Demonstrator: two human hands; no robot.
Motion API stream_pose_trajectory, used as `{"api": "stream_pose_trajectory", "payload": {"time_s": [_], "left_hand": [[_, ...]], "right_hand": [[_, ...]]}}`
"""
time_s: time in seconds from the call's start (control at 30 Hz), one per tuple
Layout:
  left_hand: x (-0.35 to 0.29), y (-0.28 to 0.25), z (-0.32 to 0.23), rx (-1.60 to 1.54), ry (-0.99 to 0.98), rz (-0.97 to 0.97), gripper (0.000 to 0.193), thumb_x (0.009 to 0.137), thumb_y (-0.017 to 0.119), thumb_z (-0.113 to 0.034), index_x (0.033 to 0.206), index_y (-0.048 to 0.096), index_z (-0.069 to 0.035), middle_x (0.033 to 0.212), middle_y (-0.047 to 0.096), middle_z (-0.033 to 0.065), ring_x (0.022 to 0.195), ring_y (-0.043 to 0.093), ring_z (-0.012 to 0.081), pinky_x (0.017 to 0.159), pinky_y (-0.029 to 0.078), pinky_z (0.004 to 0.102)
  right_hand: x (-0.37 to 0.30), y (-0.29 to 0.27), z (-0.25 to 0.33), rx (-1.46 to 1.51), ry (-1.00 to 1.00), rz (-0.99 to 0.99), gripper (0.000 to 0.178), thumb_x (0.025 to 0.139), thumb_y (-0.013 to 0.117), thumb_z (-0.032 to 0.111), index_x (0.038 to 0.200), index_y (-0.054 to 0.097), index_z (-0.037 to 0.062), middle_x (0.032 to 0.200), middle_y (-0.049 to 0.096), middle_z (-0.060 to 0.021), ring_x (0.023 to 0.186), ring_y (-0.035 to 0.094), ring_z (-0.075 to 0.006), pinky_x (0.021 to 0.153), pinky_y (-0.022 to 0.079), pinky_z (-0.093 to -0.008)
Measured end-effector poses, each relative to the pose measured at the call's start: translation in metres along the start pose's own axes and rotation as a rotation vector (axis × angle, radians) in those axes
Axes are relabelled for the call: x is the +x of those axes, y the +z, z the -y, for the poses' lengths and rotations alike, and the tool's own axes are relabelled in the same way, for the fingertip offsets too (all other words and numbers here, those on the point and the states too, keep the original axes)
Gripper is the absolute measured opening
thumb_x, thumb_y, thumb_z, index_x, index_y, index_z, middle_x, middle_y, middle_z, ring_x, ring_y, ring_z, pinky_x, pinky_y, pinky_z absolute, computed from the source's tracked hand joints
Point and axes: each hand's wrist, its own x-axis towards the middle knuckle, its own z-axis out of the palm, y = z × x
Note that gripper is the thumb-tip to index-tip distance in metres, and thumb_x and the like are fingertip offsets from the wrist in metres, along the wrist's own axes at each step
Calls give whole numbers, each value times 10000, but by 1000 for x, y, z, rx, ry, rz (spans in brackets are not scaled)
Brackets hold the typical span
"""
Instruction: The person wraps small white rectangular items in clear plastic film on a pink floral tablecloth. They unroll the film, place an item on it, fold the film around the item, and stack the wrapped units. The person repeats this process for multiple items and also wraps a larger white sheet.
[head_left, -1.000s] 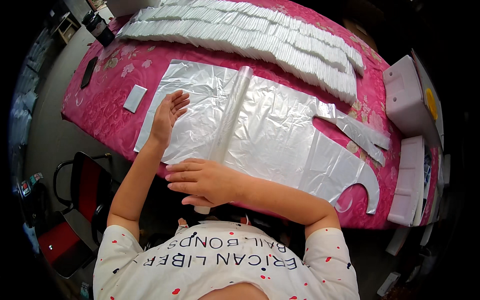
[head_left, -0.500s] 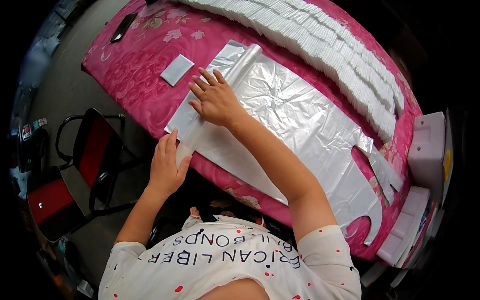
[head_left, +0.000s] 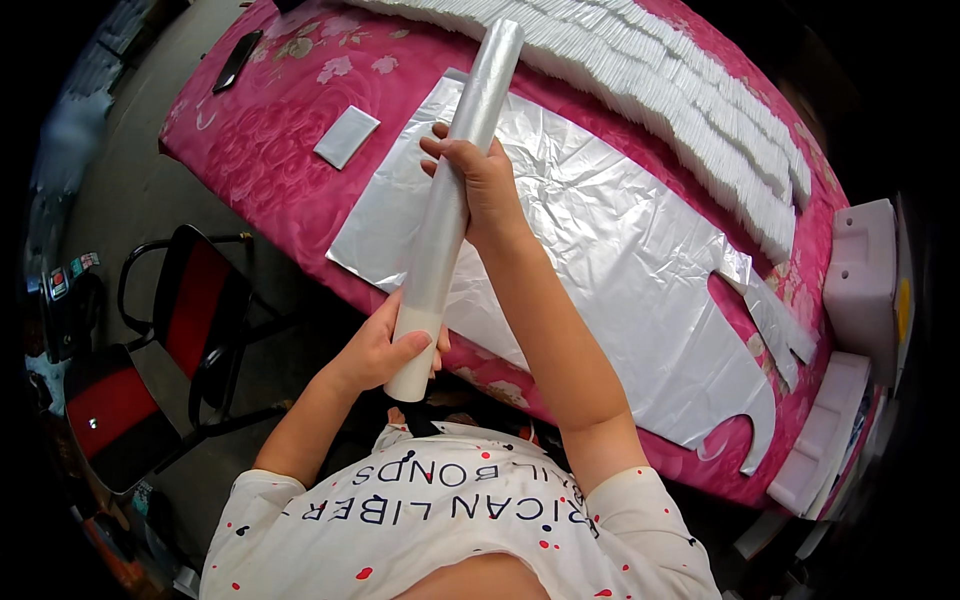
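Observation:
A long translucent plastic film roll (head_left: 445, 225) is raised above the table, slanting from near my body toward the far edge. My left hand (head_left: 388, 345) is closed round its lower, whiter end. Higher up, my right hand (head_left: 478, 180) grips the roll near its middle, fingers wrapped behind it. Beneath lies a stack of flat silvery-white plastic bags (head_left: 600, 260) with handle cut-outs at the right end; its surface is wrinkled and shiny. The roll hides part of the stack's left side.
A pink flowered cloth (head_left: 270, 130) covers the table. On it are a small folded plastic packet (head_left: 346, 137), a black phone (head_left: 238, 62) and long rows of folded white bags (head_left: 640, 90). White foam boxes (head_left: 858, 260) stand at the right; a red-black chair (head_left: 185, 310) is left.
The roll was lying on the bag stack, with my right hand flat on it and my left at its near end. Now both hands have lifted it and grip it.

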Motion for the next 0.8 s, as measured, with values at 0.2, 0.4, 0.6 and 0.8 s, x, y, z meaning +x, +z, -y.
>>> {"api": "stream_pose_trajectory", "payload": {"time_s": [0.2,0.4,0.6,0.8], "left_hand": [[27,38,-9,-336,-111,386,737,797,590,-384,1306,256,31,986,543,180,762,591,186,743,493,308],[51,66,13,721,321,-150,627,828,590,-288,1306,295,-8,1126,515,154,915,565,250,829,440,331],[51,73,26,487,-114,38,466,808,620,-273,1166,465,-19,894,578,96,763,576,159,682,483,283],[25,51,48,188,-521,328,670,712,683,-502,1136,479,-24,693,529,49,523,514,118,471,440,239]], "right_hand": [[-44,-22,70,40,-70,74,553,720,658,147,1160,356,0,861,534,-86,723,563,-153,670,505,-307],[-77,-46,70,-224,-331,-170,466,733,686,160,1056,386,9,864,538,-84,728,574,-159,660,507,-313],[-102,-102,64,-97,-197,-285,602,750,678,176,1200,335,-29,925,512,-125,765,583,-184,696,499,-314],[-110,-210,99,-220,-260,-520,409,799,640,181,1114,464,-11,948,565,-97,805,567,-142,753,462,-256]]}}
